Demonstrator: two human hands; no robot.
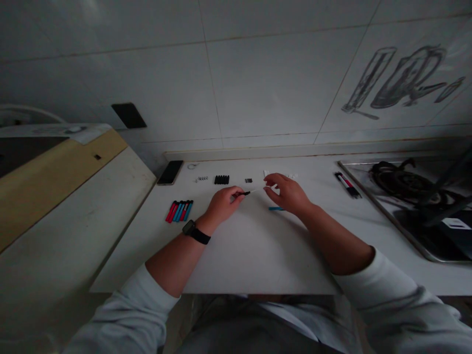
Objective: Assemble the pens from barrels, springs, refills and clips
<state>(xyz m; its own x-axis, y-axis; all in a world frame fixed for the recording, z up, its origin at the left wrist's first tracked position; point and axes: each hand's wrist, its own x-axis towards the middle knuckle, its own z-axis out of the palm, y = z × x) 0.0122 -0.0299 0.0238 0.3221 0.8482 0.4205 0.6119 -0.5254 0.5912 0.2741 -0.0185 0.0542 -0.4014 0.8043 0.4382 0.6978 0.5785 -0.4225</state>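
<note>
Between the fingertips of my left hand (pixel 223 202) is a slim black pen part (pixel 246 193), with a thin pale tip pointing right. My right hand (pixel 290 194) faces it, thumb and forefinger pinched on a small white piece (pixel 273 186) whose kind is too small to make out. A blue pen barrel (pixel 276 208) lies below the right hand, partly covered by it. Several red and blue pens with black ends (pixel 179 211) lie in a row left of my left hand. Beyond the hands sit a row of short black pieces (pixel 221 180) and some tiny dark pieces (pixel 248 180).
Small spring-like parts (pixel 202 179) and clear bits (pixel 292 176) lie along the back of the white counter (pixel 236 260). A phone (pixel 170 172) lies at back left. Marker-like pens (pixel 347 185) lie beside the gas stove (pixel 387 214) on the right. A tiled wall rises behind.
</note>
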